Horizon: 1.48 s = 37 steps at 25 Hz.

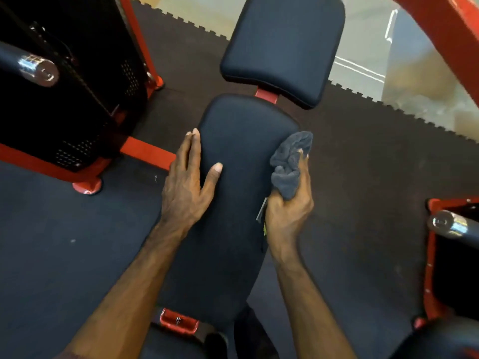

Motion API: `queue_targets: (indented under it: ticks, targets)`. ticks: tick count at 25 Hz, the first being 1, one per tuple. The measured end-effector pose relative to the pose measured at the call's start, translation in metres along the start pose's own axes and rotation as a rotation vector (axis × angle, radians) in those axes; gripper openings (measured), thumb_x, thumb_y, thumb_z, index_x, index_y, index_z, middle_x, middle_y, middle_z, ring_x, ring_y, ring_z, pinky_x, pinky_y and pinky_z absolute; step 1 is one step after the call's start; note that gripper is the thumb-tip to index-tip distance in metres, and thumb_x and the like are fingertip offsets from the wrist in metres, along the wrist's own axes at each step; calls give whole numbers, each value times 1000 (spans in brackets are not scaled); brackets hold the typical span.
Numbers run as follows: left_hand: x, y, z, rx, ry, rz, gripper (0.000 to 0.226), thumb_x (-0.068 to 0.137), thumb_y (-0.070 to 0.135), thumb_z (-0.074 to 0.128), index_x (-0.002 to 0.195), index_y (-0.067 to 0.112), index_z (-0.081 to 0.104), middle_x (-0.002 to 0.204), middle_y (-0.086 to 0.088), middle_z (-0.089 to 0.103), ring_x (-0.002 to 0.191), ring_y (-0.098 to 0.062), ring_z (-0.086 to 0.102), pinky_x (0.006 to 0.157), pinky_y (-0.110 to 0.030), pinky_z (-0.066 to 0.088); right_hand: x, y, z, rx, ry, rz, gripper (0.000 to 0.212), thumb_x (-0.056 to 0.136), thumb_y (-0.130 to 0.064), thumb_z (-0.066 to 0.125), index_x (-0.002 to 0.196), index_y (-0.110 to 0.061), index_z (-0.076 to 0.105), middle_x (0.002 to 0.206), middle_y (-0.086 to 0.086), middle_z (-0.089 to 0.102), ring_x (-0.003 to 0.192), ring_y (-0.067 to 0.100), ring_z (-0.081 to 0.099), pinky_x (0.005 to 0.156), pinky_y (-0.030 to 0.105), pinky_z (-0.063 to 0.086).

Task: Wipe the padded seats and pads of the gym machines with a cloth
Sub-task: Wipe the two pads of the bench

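Dark rubber floor matting [77, 255] runs under the red-framed machine. My left hand [186, 187] lies flat and open on the long back pad [233, 203], fingers straight along its left edge. My right hand [290, 206] grips the bunched grey cloth [290, 164] at the pad's right edge. I judge the wad may skim the side and miss the top face and the seat pad [282, 47] beyond.

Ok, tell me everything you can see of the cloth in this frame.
The cloth is dark grey, soft and towel-like, bunched into folds rather than spread flat. The right hand grips its lower part, fingers curled round it, and the free upper end sticks out beyond the fingertips. It sits against the right edge of the long black pad, near that pad's far end. Nothing else touches it.
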<state>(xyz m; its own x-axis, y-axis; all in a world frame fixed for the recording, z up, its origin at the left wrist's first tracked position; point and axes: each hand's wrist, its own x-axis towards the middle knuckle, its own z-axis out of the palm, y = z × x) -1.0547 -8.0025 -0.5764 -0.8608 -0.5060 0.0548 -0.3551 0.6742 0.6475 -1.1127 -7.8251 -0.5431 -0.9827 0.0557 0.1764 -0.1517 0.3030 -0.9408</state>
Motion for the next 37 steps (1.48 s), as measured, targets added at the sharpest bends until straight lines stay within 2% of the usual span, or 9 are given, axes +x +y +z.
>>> queue_targets:
  ticks: [4, 7, 13, 18, 22, 25, 28, 33, 37]
  targets:
    - [-14, -16, 5, -23, -11, 0, 77, 108, 61, 38, 170, 29, 5, 176, 3, 12, 162, -15, 16, 126, -55, 30, 30, 14, 2, 64, 102, 80, 57, 89, -5, 63, 145, -12, 61, 139, 3, 69, 130, 18, 64, 108, 48, 52]
    - [-31, -25, 4, -54, -32, -13, 74, 109, 59, 40, 169, 34, 4, 175, 4, 14, 161, -16, 17, 122, -67, 30, -29, 28, -6, 75, 119, 127, 59, 91, -2, 63, 149, -10, 57, 145, 3, 64, 134, 19, 61, 111, 53, 50]
    - [-59, -44, 5, -89, -35, -18, 73, 110, 51, 42, 170, 30, 7, 172, -3, 20, 160, -22, 22, 124, -64, 28, -37, 30, -2, 103, 168, 217, 56, 89, -6, 67, 145, -8, 60, 128, -14, 67, 121, 5, 64, 105, 29, 50]
    - [-82, -65, 0, -119, -79, -4, 73, 110, 50, 42, 170, 30, 5, 171, -4, 20, 160, -22, 22, 127, -59, 26, -82, 55, -13, 123, 115, 303, 59, 89, -22, 68, 145, -9, 59, 130, 0, 68, 121, 17, 66, 106, 44, 52]
    - [-110, -82, 1, -131, -108, -60, 74, 110, 51, 42, 169, 34, 2, 171, -6, 19, 159, -24, 24, 126, -55, 30, -136, 51, -27, 119, 79, 405, 63, 84, -37, 71, 135, 0, 63, 125, 5, 70, 111, 10, 66, 96, 34, 54]
    - [-124, -93, 5, -138, -108, -63, 74, 110, 50, 42, 169, 33, 1, 171, -8, 19, 158, -25, 25, 127, -54, 29, -85, 62, -16, 147, 168, 380, 41, 87, -16, 74, 122, 5, 66, 117, 12, 71, 100, 1, 63, 92, 28, 54]
    - [-136, -98, 5, -142, -115, -95, 73, 110, 51, 42, 169, 35, 1, 171, -8, 20, 158, -24, 25, 128, -51, 28, -108, 73, -20, 113, 123, 416, 49, 92, -4, 69, 138, 8, 58, 110, 16, 73, 101, -5, 64, 88, 23, 54]
    - [-171, -110, 3, -123, -125, -171, 74, 109, 54, 41, 167, 42, -2, 172, -6, 20, 159, -23, 23, 128, -52, 28, -218, 72, -51, 134, 42, 634, 60, 88, -31, 73, 140, -5, 61, 138, 12, 67, 128, 24, 65, 109, 53, 50]
    - [-192, -121, 11, -124, -93, -198, 73, 109, 52, 44, 167, 41, 0, 170, -8, 21, 158, -25, 26, 127, -54, 29, -145, 87, -38, 132, 146, 595, 60, 80, -31, 76, 132, -3, 66, 129, 13, 71, 116, 18, 69, 103, 42, 55]
